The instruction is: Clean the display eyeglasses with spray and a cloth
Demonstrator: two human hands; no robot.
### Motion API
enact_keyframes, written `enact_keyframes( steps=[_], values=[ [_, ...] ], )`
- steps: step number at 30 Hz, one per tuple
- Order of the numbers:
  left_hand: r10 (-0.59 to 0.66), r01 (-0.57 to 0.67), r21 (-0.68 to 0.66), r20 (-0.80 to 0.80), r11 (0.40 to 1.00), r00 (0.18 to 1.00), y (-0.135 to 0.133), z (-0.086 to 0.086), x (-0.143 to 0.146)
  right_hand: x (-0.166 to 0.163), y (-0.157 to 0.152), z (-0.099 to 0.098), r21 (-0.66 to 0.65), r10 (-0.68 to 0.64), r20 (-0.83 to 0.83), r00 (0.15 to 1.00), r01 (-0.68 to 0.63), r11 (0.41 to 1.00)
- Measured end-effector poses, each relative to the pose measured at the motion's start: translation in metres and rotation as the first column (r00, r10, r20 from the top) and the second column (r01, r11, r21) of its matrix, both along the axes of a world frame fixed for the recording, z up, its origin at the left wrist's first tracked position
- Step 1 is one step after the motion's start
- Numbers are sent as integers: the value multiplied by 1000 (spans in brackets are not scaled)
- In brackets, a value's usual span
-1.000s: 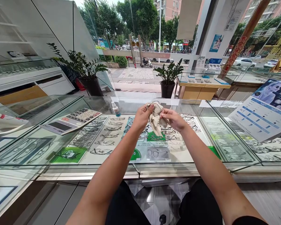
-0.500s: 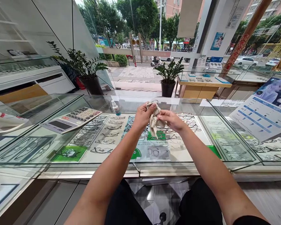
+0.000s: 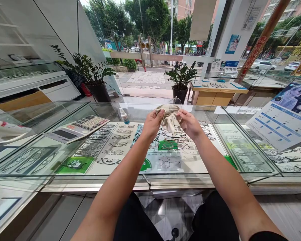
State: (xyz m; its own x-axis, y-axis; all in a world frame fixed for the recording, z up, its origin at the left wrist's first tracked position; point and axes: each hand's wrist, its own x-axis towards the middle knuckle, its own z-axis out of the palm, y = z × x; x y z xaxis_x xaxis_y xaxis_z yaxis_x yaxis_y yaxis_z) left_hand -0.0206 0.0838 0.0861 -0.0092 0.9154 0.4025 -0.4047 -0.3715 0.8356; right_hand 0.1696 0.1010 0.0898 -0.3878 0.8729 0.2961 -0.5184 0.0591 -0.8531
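Observation:
Both hands are raised above the glass display counter (image 3: pixel 130 169). My left hand (image 3: pixel 152 123) pinches a beige cleaning cloth (image 3: pixel 168 117) from its left side. My right hand (image 3: pixel 189 123) is closed on a pair of thin clear glasses (image 3: pixel 176 101), whose lens rim shows above the cloth. The cloth is wrapped around part of the glasses and hangs crumpled between my hands. Under the counter glass lie rows of spectacle frames.
A small spray bottle (image 3: pixel 124 116) stands on the counter left of my hands. A calculator (image 3: pixel 76 129) lies further left. A tilted lens brochure stand (image 3: pixel 282 117) is at the right. Potted plants (image 3: pixel 180 82) stand beyond the counter.
My hands rose slightly and spread apart. The cloth opened wider and a lens rim of the glasses came into sight above it.

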Motion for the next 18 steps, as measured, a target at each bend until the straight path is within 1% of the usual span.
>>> enact_keyframes(
  steps=[3, 6, 8, 11, 14, 18],
  values=[
    [48, -48, -9, -18, 999, 999, 2, -2, -3, 6, 6, 1, 14, -82, -64, 995, 84, 996],
    [57, -60, -20, -117, 998, 992, 0, -3, -3, 9, 8, 3, 34, -137, -94, 986, 140, 990],
    [12, -19, -32, -208, 999, 978, -4, -4, 1, 8, 6, 5, 47, -135, -88, 987, 140, 989],
    [-97, 88, -45, -302, 995, 948, -13, -2, 10, 3, 0, 5, 66, -144, -45, 989, 147, 987],
    [-169, 158, -60, -311, 986, 935, -21, 0, 17, -4, -5, 4, 70, -143, -13, 990, 143, 987],
    [-223, 206, -87, -300, 975, 927, -26, 0, 19, -11, -10, 3, 56, -99, -21, 995, 100, 993]
  ],
)
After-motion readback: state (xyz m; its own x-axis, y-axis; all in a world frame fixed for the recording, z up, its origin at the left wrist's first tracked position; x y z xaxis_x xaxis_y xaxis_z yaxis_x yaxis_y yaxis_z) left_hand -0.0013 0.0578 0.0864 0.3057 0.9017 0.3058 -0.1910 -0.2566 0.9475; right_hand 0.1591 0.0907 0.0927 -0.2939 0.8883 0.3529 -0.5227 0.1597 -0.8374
